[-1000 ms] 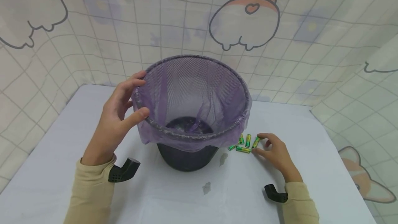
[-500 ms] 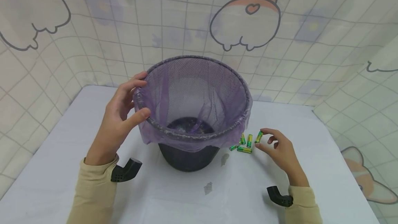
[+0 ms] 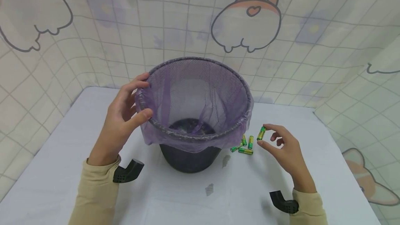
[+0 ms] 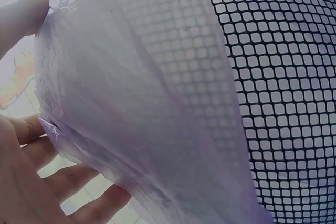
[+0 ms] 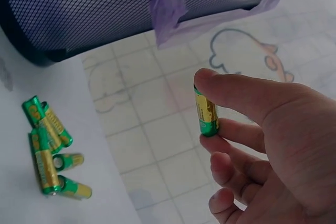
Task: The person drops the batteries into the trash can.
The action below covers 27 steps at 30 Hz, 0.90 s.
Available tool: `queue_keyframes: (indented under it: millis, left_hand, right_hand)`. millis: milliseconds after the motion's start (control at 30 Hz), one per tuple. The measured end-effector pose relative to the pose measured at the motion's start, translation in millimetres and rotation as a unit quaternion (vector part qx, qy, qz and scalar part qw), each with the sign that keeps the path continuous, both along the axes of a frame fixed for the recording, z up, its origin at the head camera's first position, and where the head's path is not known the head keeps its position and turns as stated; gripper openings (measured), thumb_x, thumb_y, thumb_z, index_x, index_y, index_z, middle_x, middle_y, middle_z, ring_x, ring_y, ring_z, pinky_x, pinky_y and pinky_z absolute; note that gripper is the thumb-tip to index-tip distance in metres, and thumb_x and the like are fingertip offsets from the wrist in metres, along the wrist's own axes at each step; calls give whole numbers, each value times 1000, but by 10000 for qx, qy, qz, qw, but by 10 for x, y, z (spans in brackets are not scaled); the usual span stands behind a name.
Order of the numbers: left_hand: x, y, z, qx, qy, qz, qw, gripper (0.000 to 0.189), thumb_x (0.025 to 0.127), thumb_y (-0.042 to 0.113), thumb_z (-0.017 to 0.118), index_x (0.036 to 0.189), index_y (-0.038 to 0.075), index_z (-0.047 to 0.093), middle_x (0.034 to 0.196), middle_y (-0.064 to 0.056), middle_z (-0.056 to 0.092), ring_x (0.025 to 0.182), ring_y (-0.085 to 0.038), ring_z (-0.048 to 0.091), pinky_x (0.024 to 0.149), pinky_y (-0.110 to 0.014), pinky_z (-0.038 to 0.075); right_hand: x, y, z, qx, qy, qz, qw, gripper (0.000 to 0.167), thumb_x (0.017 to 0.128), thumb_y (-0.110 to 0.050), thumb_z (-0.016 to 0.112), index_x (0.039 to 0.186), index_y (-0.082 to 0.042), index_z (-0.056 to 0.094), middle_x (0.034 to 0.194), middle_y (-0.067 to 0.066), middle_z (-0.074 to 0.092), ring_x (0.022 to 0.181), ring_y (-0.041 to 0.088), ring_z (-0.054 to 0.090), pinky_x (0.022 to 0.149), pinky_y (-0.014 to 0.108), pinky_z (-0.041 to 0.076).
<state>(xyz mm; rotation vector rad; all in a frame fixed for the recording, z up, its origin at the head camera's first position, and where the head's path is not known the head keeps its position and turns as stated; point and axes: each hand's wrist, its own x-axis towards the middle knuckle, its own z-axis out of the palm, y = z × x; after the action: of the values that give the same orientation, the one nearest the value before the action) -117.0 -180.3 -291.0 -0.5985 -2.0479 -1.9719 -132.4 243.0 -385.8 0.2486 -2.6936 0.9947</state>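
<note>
Battery [image 3: 261, 133] pinched in right grip [image 3: 285, 150]; left grip [image 3: 120, 121] holds mesh bin [image 3: 190, 160] lined with purple bag [image 3: 206, 112].

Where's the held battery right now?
Head view, right side: the held battery is pinched in the right hand, right of the bin, with the loose batteries just to its lower left.

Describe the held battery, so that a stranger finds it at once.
Right of the mesh wastebasket is the right hand. It pinches a green-gold battery, the only one held; the other batteries lie clustered on the white table.
</note>
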Motion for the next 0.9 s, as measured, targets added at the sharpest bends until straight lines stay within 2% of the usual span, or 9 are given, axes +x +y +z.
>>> queue_keyframes:
  millis: [167,567,900]
  left_hand:
    - [13,-4,1,-39,-74,23,10000,55,87,0,61,138,9,44,157,1,31,144,-27,32,112,-35,31]
    - [18,-3,5,-135,-70,98,9998,55,87,1,61,139,11,44,157,2,31,145,-26,31,116,-51,25]
    - [15,1,9,-130,-58,104,9998,55,87,2,61,139,11,44,157,2,30,145,-26,31,115,-47,27]
  right_hand:
    - [40,-61,152,-60,366,81,9993,52,78,-14,79,127,-14,61,110,-1,61,84,4,45,72,15,36]
    - [157,-192,425,-277,883,120,9956,58,72,-6,82,125,-18,63,103,-8,57,82,6,45,71,16,35]
    - [208,-259,607,-452,1400,416,9883,62,66,0,84,123,-14,65,97,-13,55,81,6,45,71,16,35]
